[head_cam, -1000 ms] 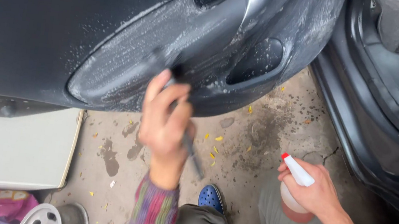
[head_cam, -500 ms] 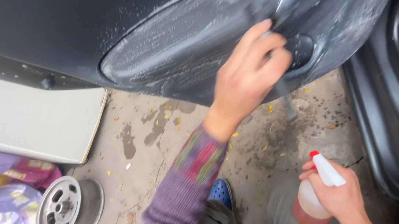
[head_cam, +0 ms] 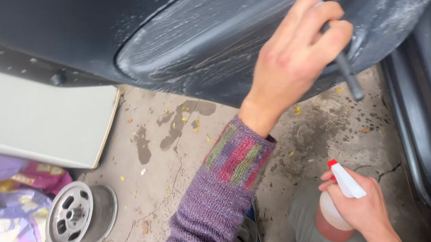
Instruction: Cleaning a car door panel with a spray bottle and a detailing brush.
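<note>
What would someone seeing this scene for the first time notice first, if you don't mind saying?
Most striking is the left hand at top centre, gripping a dark-handled brush against the foam-streaked black car door panel. At lower right, the right hand holds a spray bottle with a white and red nozzle and reddish liquid. A silver wheel rim lies on the stained concrete at lower left.

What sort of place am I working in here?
Probably an outdoor yard or driveway used for car cleaning: cracked concrete ground with fallen leaves, an open, soapy car door panel, and a loose wheel rim.
</note>
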